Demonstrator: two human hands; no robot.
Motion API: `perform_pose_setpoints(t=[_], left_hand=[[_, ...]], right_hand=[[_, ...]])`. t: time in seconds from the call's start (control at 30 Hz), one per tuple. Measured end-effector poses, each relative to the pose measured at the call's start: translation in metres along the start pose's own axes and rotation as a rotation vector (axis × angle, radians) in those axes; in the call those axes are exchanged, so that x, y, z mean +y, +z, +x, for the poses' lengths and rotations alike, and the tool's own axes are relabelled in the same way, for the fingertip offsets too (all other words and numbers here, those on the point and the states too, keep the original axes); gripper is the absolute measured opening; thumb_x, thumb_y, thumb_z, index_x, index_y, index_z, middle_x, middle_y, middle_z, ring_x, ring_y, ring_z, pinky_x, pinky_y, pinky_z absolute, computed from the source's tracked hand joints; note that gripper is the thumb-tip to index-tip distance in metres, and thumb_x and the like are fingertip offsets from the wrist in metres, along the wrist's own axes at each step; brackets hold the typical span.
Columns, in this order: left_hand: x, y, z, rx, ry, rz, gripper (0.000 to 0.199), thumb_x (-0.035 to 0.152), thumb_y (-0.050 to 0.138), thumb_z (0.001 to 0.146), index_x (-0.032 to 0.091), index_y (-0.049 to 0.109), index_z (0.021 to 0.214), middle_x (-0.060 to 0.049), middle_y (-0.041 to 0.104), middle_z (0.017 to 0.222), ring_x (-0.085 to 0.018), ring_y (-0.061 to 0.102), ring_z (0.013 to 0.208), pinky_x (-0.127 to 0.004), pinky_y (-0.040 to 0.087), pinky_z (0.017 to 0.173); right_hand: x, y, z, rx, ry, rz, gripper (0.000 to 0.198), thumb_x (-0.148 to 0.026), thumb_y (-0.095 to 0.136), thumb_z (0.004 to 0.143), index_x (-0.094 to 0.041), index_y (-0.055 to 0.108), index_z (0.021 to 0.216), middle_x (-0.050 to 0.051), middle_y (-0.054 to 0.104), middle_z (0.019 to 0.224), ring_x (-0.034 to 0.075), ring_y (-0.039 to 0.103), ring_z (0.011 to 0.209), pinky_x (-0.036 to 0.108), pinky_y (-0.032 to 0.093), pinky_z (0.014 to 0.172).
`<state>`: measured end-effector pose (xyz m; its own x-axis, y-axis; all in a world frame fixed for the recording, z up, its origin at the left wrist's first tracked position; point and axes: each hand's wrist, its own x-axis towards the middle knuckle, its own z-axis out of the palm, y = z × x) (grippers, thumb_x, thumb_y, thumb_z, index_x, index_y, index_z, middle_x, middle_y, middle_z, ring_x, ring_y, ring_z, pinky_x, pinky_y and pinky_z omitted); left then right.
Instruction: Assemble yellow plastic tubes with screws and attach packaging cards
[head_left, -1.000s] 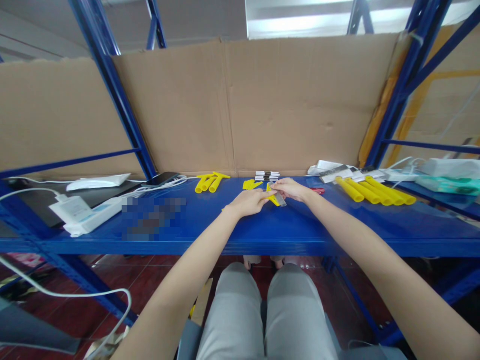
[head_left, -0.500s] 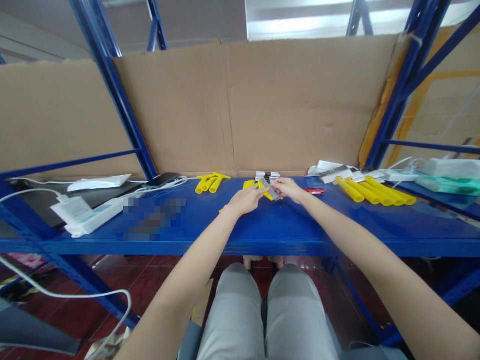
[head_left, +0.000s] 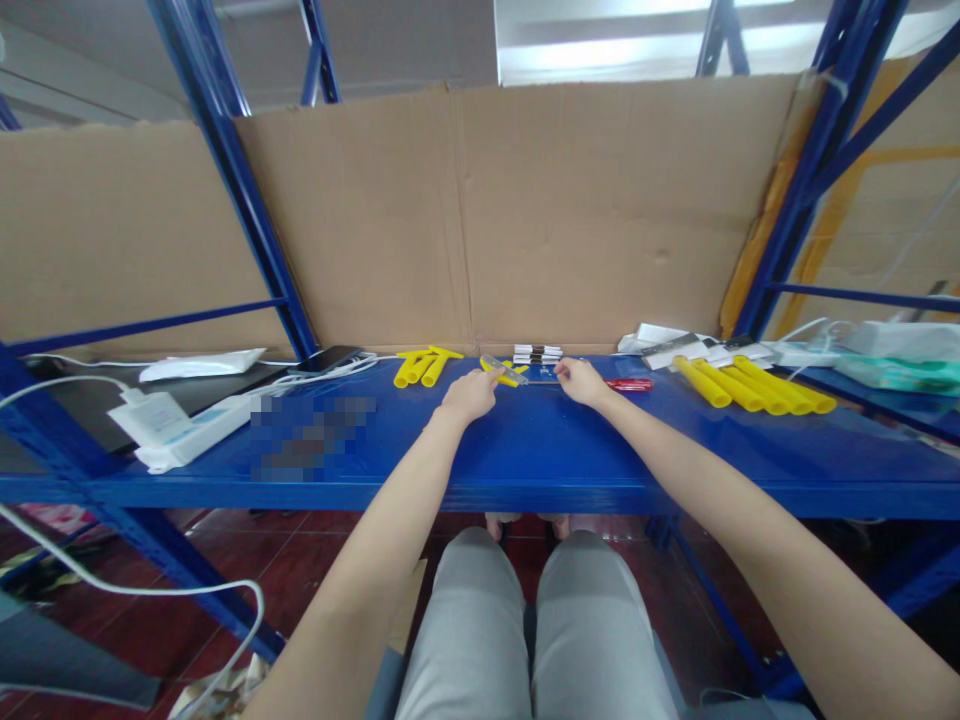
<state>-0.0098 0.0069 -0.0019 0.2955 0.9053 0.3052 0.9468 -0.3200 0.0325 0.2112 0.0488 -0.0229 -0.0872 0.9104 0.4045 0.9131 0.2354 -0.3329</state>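
Observation:
My left hand [head_left: 471, 394] is closed on a yellow scraper head [head_left: 511, 376] with a grey metal plate [head_left: 491, 363] lying along it. To the right, my right hand [head_left: 582, 382] is apart from it, low over the shelf, fingers pinched together; whatever they hold is too small to make out. A screwdriver [head_left: 630, 384] with a red handle lies by the right hand, its thin shaft pointing left and partly hidden by that hand. Just behind the hands is a stack of white pieces with black bands [head_left: 537, 354]. Tiny parts between the hands are unclear.
Yellow T-shaped handles [head_left: 429, 368] lie at the back left. Several yellow tube handles [head_left: 750, 385] with flat metal plates lie on the right. A white power strip [head_left: 202, 430] with cables is on the left. Cardboard [head_left: 525, 220] walls the back of the blue shelf [head_left: 525, 450].
My left hand has moved left with the yellow piece and plate. My right hand has let go of the plate and closed lower, near the screwdriver.

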Motion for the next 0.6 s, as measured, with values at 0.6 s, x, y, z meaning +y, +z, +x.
perform_pose_setpoints(t=[0.6], left_hand=[[0.006,0.003,-0.001,-0.008,0.171,-0.075,0.044,0.023,0.038,0.095,0.028,0.05,0.137,-0.006,0.061,0.13,-0.022,0.057,0.119,-0.036,0.045,0.099]], right_hand=[[-0.024,-0.01,0.015,-0.222,0.081,-0.379,0.036,-0.022,0.043,0.089,-0.02,0.069,0.113,0.015,0.062,0.124,0.029,0.05,0.121,0.045,0.04,0.098]])
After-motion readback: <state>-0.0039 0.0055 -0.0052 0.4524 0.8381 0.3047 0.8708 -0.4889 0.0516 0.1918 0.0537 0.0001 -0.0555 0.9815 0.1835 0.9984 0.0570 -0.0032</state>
